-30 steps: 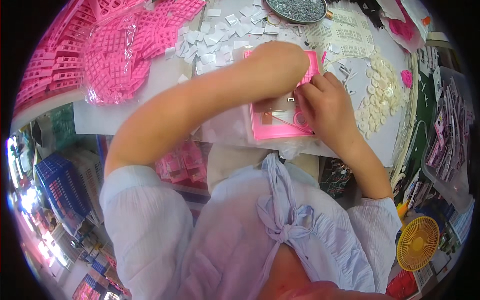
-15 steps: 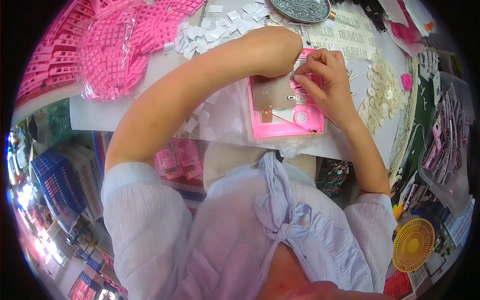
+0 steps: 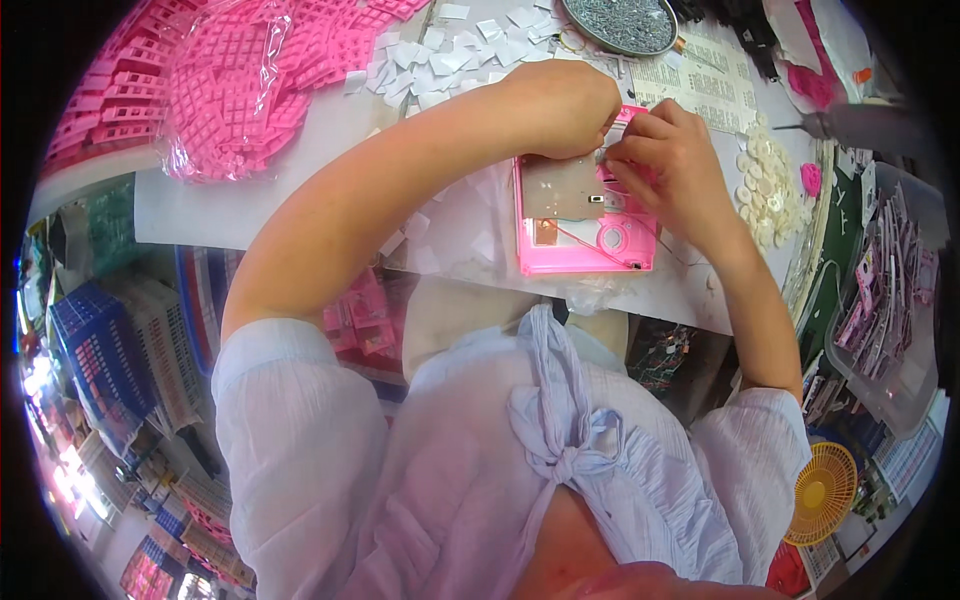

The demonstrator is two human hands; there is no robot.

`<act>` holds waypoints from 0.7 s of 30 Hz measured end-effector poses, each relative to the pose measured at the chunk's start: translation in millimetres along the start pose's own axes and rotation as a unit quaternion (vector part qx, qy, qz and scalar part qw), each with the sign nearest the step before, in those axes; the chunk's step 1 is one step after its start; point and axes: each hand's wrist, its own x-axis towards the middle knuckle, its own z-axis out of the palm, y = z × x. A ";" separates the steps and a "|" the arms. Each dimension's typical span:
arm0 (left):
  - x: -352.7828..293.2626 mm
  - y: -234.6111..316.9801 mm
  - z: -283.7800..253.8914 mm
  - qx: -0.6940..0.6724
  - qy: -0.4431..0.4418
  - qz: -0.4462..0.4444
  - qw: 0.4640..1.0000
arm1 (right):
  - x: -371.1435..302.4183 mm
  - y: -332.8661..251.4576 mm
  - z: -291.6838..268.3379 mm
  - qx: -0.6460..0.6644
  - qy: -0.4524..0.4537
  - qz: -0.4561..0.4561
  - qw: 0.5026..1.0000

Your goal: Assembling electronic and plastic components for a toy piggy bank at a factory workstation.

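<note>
A pink plastic casing (image 3: 585, 262) lies on the white work surface, with a brown-grey circuit board (image 3: 560, 192) over its left part. A round opening and a thin red wire show in its lower right. My left hand (image 3: 572, 108) bends over the casing's far left part, its fingers curled and mostly hidden behind the hand. My right hand (image 3: 678, 160) is at the casing's right side, thumb and forefinger pinched together by the board's edge. Whatever sits between those fingers is too small to make out.
Pink grid-like parts, some in a clear bag (image 3: 235, 110), lie at the far left. White paper squares (image 3: 440, 65) spread behind my left arm. A round dish of screws (image 3: 625, 22), whitish round pieces (image 3: 770, 190) and a blurred screwdriver-like tool (image 3: 850, 128) are towards the right.
The dark tool with a thin tip has come into view at the right. The whole view has shifted slightly. Both hands stay at the casing, the right one still pinching.
</note>
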 end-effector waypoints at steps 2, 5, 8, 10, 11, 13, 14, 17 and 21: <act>-2.1 -0.5 1.1 -0.006 0.001 -0.008 1.000 | 5.6 5.6 -13.3 0.027 -0.073 -0.038 0.996; -0.8 0.5 0.4 -0.004 0.001 -0.007 1.000 | -5.0 10.2 -10.6 0.012 -0.026 -0.095 0.995; 0.7 -1.7 4.0 -0.002 0.001 -0.005 1.000 | -9.7 5.5 -6.5 0.014 0.000 -0.090 0.996; 1.2 -2.4 4.0 -0.002 0.001 -0.004 1.000 | -10.0 7.6 -5.2 0.009 -0.010 -0.098 0.995; 0.2 -2.0 3.8 -0.003 0.000 -0.005 1.000 | -10.1 8.3 -5.1 0.006 -0.015 -0.103 0.995; -0.3 -1.8 3.9 -0.004 0.002 -0.008 1.000 | -2.5 4.4 -13.1 -0.055 -0.072 -0.142 0.986; 0.4 -2.4 4.3 -0.004 0.006 -0.008 1.000 | 2.0 2.1 -17.7 -0.085 -0.100 -0.162 0.978; 0.9 -4.0 3.4 -0.001 -0.010 0.004 1.000 | 17.5 10.0 -22.8 -0.103 -0.144 -0.212 0.961; -3.4 -7.9 -0.6 0.007 -0.005 0.064 0.998 | 27.6 29.1 -24.5 0.073 -0.158 -0.129 0.976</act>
